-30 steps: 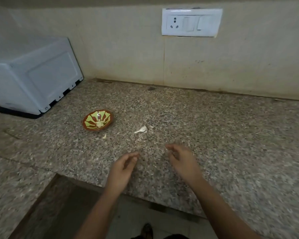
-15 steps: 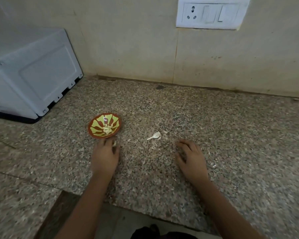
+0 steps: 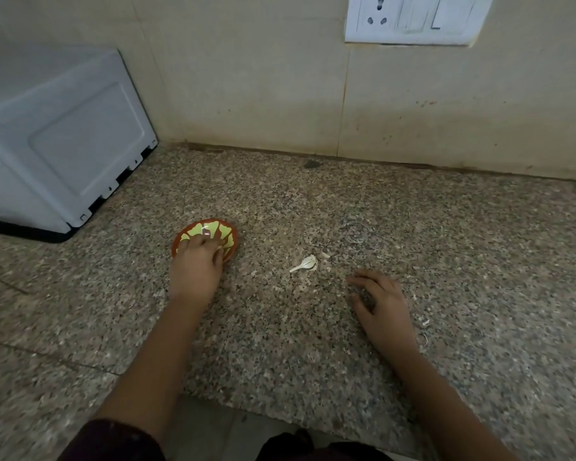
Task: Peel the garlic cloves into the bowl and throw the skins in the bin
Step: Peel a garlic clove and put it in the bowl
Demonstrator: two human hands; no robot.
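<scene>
Granite counter (image 3: 429,247), left hand (image 3: 197,272) over bowl (image 3: 227,231) rim

bowl (image 3: 213,230) left of garlic skin (image 3: 305,263)

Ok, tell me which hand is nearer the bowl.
Left. The left hand has fingers in the bowl; the right hand rests on the counter off to its right.

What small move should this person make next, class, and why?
Probably the right hand should pinch up the garlic skin: it lies loose on the granite counter just beyond that open hand, while the left hand has its fingertips in the bowl.
</scene>
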